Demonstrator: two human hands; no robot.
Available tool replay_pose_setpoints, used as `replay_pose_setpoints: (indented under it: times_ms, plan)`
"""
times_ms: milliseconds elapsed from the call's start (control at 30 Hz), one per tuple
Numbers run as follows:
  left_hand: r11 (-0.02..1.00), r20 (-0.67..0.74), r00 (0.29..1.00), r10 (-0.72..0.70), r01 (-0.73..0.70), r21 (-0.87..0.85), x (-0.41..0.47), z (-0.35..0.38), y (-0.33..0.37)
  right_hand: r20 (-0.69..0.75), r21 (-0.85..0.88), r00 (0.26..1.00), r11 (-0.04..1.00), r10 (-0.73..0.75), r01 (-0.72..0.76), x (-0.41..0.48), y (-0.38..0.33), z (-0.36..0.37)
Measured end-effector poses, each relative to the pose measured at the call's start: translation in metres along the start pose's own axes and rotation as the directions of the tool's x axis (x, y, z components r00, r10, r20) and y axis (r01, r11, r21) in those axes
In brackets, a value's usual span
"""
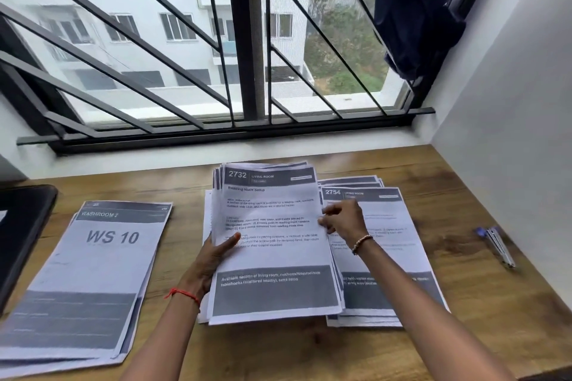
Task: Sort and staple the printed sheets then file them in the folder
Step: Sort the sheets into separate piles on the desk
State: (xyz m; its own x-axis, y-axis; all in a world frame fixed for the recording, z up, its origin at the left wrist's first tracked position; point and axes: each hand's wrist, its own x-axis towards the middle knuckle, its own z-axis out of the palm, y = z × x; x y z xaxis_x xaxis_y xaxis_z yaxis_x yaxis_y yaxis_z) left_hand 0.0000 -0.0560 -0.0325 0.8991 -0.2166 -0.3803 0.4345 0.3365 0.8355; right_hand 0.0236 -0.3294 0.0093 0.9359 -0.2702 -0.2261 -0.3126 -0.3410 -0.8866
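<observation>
My left hand (216,254) grips the left edge of a thick stack of printed sheets (272,226), thumb on top; its top page reads "2732 Living Room". My right hand (342,218) pinches the right edge of that top page. Under and right of it lies a second pile headed "2754" (390,235). A third pile, topped "Washroom 2 / WS 10" (93,272), lies at the left of the wooden table (464,303). A silver stapler with a blue end (496,244) lies at the far right. A dark folder (21,226) sits at the left edge.
The table butts against a white sill and a barred window (247,56) at the back and a white wall (510,133) on the right. A dark blue cloth (427,9) hangs at the window's upper right corner.
</observation>
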Motion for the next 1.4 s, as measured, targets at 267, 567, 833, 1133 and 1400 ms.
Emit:
replay_pose_setpoints:
  times_ms: [267,567,833,1133,1400]
  plan:
    - [0.999,-0.009,1.0,-0.023,0.022,-0.03,-0.003,-0.004,0.002,0.01,0.087,0.998,0.994,0.06,-0.061,0.006,-0.005,-0.008]
    - [0.999,-0.09,0.996,-0.019,0.015,-0.04,-0.007,-0.022,0.011,-0.386,-0.16,0.909,0.959,0.158,-0.235,0.032,0.029,-0.069]
    - [0.995,-0.079,0.997,-0.026,0.018,-0.101,-0.011,-0.026,0.011,-0.575,-0.323,0.794,0.838,0.196,-0.44,0.02,0.072,-0.096]
    - [0.997,-0.05,0.998,-0.036,0.033,-0.077,-0.005,-0.007,0.005,-0.237,-0.151,0.968,0.988,-0.08,0.044,0.002,0.008,-0.011]
    - [0.999,0.002,1.0,0.016,-0.016,-0.047,0.001,0.004,0.0,-0.19,0.027,0.979,0.997,0.071,-0.067,-0.002,-0.005,0.012]
